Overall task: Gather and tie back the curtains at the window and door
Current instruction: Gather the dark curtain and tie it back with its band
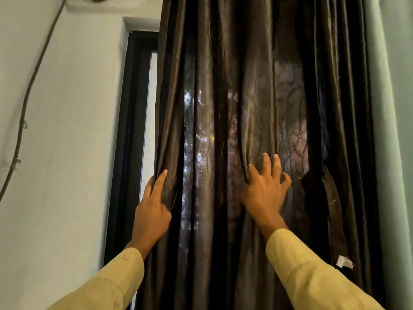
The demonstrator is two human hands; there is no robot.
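Dark brown, glossy cloth is seen: the curtain (245, 86) hangs in long vertical folds in front of the window. Almost the whole opening is covered by it, from the top of the view to the bottom. In its middle part the fabric is lit from behind, so a fine leaf pattern and many small creases are shown there. At the right side the folds are darker and thicker, and a small white tag (344, 262) is attached low on them. At the left of the curtain a dark frame (130, 130) and a narrow bright strip of glass (152, 130) are left uncovered. A thin cable (29, 97) is fixed on the pale wall (71, 153) beside the frame.

The left edge of the curtain is grasped by the left hand (152, 211). The thumb is laid straight along the front of the cloth, and the other fingers are hidden behind the edge, so the fabric is held between them.

The right hand (266, 193) is laid flat on the middle folds of the curtain. Its fingers (277, 164) are spread wide and nearly straight, only the last ones are bent a little, and nothing is enclosed by them; the cloth is only pressed. Both arms are covered by pale yellow sleeves (312, 276).
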